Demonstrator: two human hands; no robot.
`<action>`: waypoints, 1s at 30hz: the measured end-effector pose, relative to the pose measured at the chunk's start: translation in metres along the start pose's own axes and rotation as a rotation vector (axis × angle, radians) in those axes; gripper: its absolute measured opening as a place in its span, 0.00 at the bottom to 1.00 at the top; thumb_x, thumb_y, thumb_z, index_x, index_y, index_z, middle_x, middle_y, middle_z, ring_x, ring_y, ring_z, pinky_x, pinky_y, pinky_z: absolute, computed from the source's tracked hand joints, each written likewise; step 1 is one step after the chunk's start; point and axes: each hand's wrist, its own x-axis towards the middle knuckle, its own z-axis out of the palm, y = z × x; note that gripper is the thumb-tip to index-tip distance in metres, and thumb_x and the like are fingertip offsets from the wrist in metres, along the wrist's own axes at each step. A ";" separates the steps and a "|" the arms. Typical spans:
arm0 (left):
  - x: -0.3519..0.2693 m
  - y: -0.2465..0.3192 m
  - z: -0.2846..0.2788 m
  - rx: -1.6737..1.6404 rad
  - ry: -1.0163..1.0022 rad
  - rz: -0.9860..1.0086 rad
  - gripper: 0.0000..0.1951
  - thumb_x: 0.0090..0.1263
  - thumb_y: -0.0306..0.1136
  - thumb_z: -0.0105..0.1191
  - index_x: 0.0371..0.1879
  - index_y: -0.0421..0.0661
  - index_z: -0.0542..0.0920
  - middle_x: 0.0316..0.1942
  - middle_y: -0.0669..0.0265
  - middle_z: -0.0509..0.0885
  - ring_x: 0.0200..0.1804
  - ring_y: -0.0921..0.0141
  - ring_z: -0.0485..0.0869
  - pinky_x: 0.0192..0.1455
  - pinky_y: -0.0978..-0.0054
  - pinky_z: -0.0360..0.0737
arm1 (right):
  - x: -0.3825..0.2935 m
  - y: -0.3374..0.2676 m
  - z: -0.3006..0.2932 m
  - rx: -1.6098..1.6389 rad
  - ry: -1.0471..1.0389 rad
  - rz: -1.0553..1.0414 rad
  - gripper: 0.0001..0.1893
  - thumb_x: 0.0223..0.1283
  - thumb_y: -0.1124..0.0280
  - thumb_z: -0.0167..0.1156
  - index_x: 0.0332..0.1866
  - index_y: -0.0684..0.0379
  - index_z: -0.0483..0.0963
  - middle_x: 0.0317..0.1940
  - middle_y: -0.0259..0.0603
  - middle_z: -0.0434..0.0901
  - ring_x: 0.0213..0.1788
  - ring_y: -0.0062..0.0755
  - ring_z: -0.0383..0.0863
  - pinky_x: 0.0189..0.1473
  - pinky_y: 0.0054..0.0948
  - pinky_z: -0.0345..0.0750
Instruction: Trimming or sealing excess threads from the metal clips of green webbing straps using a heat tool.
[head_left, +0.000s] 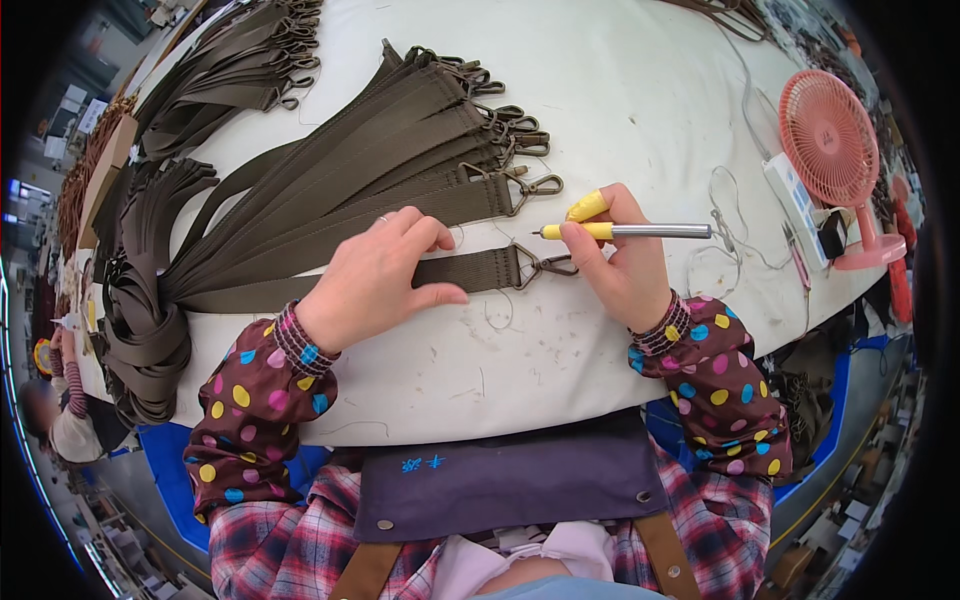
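A pen-shaped tool (660, 231) with a thin dark tip, yellow wrapping and a silver barrel is held in my right hand (626, 266), its tip pointing left. Yellow tape covers the index fingertip. Under the right hand lies a metal snap hook (556, 264) on the end of a dark olive webbing strap (476, 270). My left hand (379, 274) rests over that strap, thumb and fingers spread around it; whether it grips the webbing is hidden. Beyond it fans a bundle of similar straps (360, 157) with metal hooks, looped together at the left.
A pink fan (829, 139) stands at the right beside a white power strip (795, 206) and small pink-handled snips (796, 259). More straps (217, 82) lie at the upper left. Blue bins hang below the table edge. A co-worker (67, 420) is at far left.
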 end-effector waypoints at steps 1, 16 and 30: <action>-0.004 0.000 0.001 -0.029 -0.063 0.035 0.17 0.57 0.40 0.66 0.36 0.48 0.73 0.31 0.69 0.74 0.35 0.65 0.78 0.36 0.69 0.76 | 0.001 -0.002 0.001 0.063 0.020 0.014 0.08 0.64 0.72 0.59 0.38 0.62 0.67 0.26 0.32 0.78 0.24 0.11 0.71 0.25 0.15 0.68; 0.000 0.016 0.010 -0.250 -0.095 -0.058 0.12 0.59 0.28 0.63 0.37 0.45 0.74 0.35 0.67 0.75 0.26 0.71 0.76 0.30 0.76 0.76 | -0.002 -0.011 0.013 0.193 -0.054 0.076 0.07 0.62 0.74 0.59 0.36 0.62 0.67 0.26 0.32 0.76 0.27 0.12 0.72 0.28 0.15 0.69; 0.006 0.004 0.016 -0.775 -0.240 -0.347 0.09 0.69 0.31 0.56 0.34 0.41 0.72 0.25 0.68 0.80 0.23 0.79 0.75 0.25 0.78 0.73 | 0.001 -0.001 0.025 0.165 -0.187 0.100 0.08 0.60 0.76 0.59 0.35 0.63 0.66 0.27 0.35 0.75 0.28 0.15 0.75 0.29 0.17 0.73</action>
